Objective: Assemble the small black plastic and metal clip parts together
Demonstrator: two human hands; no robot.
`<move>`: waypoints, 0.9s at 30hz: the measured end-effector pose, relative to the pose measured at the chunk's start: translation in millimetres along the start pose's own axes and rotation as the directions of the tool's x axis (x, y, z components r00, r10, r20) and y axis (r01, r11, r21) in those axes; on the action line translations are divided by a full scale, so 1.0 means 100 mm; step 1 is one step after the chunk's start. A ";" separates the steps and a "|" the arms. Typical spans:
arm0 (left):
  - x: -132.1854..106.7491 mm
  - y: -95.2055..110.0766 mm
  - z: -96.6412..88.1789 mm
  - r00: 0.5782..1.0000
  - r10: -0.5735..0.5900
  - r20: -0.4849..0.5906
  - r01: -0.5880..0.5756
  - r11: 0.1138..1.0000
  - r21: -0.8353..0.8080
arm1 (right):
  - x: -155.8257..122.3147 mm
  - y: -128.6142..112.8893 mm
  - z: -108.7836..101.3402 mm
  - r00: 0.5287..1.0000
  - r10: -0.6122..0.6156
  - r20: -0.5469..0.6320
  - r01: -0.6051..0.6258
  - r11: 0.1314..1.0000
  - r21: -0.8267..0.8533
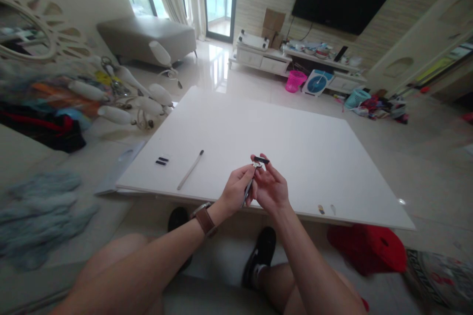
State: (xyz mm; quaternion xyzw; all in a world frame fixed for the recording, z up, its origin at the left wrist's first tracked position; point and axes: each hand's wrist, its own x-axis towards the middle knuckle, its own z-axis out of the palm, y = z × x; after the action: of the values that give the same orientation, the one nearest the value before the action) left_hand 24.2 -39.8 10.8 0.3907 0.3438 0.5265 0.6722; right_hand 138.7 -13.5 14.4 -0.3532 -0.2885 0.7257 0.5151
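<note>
My left hand (234, 189), with a brown watch (204, 218) on its wrist, is closed around a thin metal razor handle (248, 190) whose head points up. My right hand (271, 187) pinches a small black blade piece (261, 160) right at the top of that handle. Both hands hover over the front edge of a large white board (295, 157) lying on the floor. On the board to the left lie a second slim silver handle (189, 170) and two small black pieces (161, 161).
A red plastic stool (369, 248) lies at the right under the board's edge. A white chandelier (140, 101) and piled cloth sit at left. My feet in black shoes (263, 248) rest below the board. A TV stand, pink basket (294, 80) and fan stand far back.
</note>
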 end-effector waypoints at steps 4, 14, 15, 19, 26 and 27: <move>0.01 -0.01 0.01 1.000 0.002 -0.006 -0.002 1.000 0.017 | 0.01 -0.02 -0.01 1.000 -0.010 -0.002 0.010 0.999 -0.039; -0.01 -0.01 0.01 1.000 0.004 -0.016 -0.004 1.000 0.030 | 0.00 -0.04 0.02 0.999 0.028 0.038 -0.031 0.997 0.072; -0.01 -0.01 0.01 1.000 0.005 -0.015 -0.005 1.000 0.030 | -0.01 -0.04 0.02 0.999 0.028 0.042 -0.031 0.997 0.065; -0.04 -0.01 0.02 1.000 0.019 -0.021 -0.018 0.999 0.027 | -0.03 -0.04 0.03 0.998 0.027 0.056 -0.031 0.997 0.065; -0.03 0.01 0.01 0.999 0.049 -0.020 -0.048 0.999 0.022 | -0.04 -0.04 0.06 0.994 0.057 0.090 -0.069 0.989 0.130; -0.03 0.01 0.01 0.999 0.050 -0.020 -0.049 0.999 0.022 | -0.03 -0.04 0.06 0.993 0.064 0.101 -0.078 0.987 0.144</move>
State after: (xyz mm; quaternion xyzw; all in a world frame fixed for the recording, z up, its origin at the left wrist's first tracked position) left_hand 24.3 -42.5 12.4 0.4006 0.3465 0.5434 0.6512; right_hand 136.9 -15.8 21.9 -0.2891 -0.2457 0.7791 0.4991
